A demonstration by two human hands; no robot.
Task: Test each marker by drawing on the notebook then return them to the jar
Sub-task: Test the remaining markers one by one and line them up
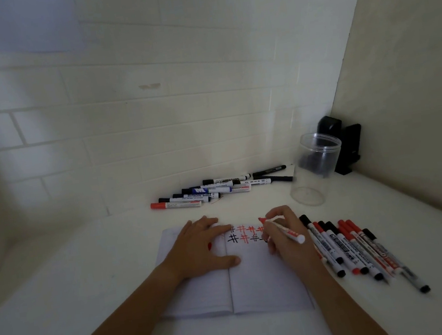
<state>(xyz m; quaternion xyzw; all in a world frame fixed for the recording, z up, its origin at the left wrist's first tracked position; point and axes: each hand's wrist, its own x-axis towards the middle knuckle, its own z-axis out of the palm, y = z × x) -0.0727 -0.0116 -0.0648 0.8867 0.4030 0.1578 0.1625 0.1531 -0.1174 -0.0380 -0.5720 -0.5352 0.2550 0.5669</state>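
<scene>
the left hand (202,247) lies flat with fingers spread on the open notebook (257,283), likely pinning the page so it won't slide, while the right hand (284,232) grips a red marker (285,230) over the row of red and black hash marks (244,234); the jar (314,169) stands empty further back on the surface, one pile of markers (217,190) behind the notebook, another (360,250) just right of it, perhaps to keep tested apart from untested

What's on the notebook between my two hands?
Hash marks in red and black, on the notebook between left hand and right hand, in the head view.
</scene>
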